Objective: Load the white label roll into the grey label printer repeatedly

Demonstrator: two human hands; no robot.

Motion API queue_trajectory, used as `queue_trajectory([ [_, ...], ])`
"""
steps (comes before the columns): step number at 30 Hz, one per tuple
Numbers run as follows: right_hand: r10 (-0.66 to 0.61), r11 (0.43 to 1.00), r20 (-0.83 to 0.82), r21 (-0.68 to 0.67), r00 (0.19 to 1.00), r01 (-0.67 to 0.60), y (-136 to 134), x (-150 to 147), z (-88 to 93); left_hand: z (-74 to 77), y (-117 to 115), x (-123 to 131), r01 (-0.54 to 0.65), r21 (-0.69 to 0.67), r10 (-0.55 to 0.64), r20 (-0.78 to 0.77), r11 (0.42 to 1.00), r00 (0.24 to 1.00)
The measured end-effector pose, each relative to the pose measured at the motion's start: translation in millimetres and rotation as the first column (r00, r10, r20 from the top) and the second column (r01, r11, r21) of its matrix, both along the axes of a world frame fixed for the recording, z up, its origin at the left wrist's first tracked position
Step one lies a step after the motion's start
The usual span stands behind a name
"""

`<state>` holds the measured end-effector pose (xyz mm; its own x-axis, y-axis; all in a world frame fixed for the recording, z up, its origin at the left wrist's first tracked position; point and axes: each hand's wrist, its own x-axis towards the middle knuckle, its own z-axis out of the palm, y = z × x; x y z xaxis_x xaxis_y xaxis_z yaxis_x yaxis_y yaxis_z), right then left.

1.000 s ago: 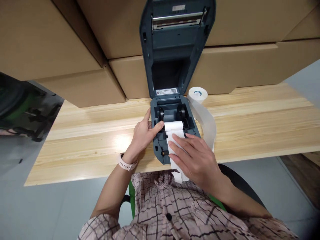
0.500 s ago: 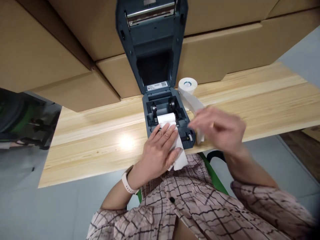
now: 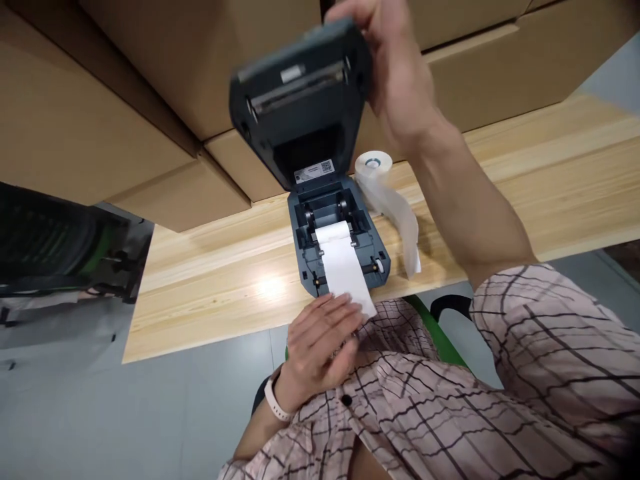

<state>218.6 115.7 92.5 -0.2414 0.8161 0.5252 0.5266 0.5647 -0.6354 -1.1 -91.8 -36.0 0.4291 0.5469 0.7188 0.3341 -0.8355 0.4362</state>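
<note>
A dark grey label printer (image 3: 300, 260) sits at the table's front edge, its hinged lid (image 3: 300, 100) tilted up and blurred. My right hand (image 3: 395, 73) is wrapped around the upper right corner of this lid; some of its fingers are hidden behind it. Inside the printer lies a small white paper roll (image 3: 333, 231). From it a white paper strip (image 3: 345, 263) runs over the front roller and past the edge. Low in front of the printer, my left hand (image 3: 323, 340) holds the strip's free end, fingers across its top, thumb lower down.
Right of the printer stands another label roll (image 3: 374, 163), with a loose tail (image 3: 407, 233) curling towards the front edge. Large cardboard boxes (image 3: 165, 180) line the back of the wooden table (image 3: 210, 287). A green chair edge (image 3: 440, 340) shows below.
My right hand has risen from beside the printer to the lid, which has tipped forward from its upright position. My left hand has slid down the paper strip towards me.
</note>
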Motion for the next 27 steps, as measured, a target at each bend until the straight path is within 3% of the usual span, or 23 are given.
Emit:
queue_trajectory([
  [3,0.115,0.990,-0.072,0.094,0.991,-0.109,-53.0,13.2,-38.7,5.4,17.1,-5.3,-0.218,0.114,0.170,0.332,0.969,0.928],
  [5,0.212,0.967,-0.063,0.155,0.975,-0.200,-87.0,21.3,-66.7,8.6,32.9,-6.5,-0.354,-0.033,0.331,0.441,0.935,0.834],
  [7,0.244,0.961,-0.017,0.138,0.970,-0.239,-114.0,27.1,-91.1,8.1,48.1,-5.6,-0.291,-0.304,0.397,0.390,0.907,0.831],
  [10,0.199,0.980,-0.046,-0.019,0.979,-0.200,-137.6,29.8,-117.8,0.8,61.3,-0.3,-0.078,-0.640,0.346,0.305,0.764,0.887],
  [12,0.148,0.975,-0.159,-0.143,0.976,-0.171,-143.5,27.0,-130.9,-4.5,62.2,4.2,0.015,-0.737,0.322,0.313,0.675,0.893],
  [14,0.107,0.953,-0.295,-0.242,0.949,-0.183,-144.9,20.9,-141.7,-7.8,59.1,7.8,0.052,-0.761,0.325,0.336,0.647,0.884],
  [18,0.055,0.916,-0.484,-0.324,0.873,-0.237,-145.7,5.3,-155.6,-8.0,54.4,11.5,0.027,-0.737,0.338,0.342,0.675,0.877],
  [23,-0.007,0.921,-0.544,-0.330,0.839,-0.206,-148.5,-1.6,-157.1,-10.6,56.4,14.2,-0.016,-0.675,0.320,0.328,0.737,0.889],
  [25,-0.011,0.928,-0.541,-0.319,0.841,-0.192,-147.7,-0.9,-157.0,-18.4,48.5,15.0,-0.075,-0.608,0.349,0.345,0.790,0.872],
  [27,-0.016,0.938,-0.530,-0.302,0.848,-0.171,-145.8,-0.6,-158.6,-30.4,32.4,14.4,-0.189,-0.437,0.395,0.446,0.879,0.803],
])
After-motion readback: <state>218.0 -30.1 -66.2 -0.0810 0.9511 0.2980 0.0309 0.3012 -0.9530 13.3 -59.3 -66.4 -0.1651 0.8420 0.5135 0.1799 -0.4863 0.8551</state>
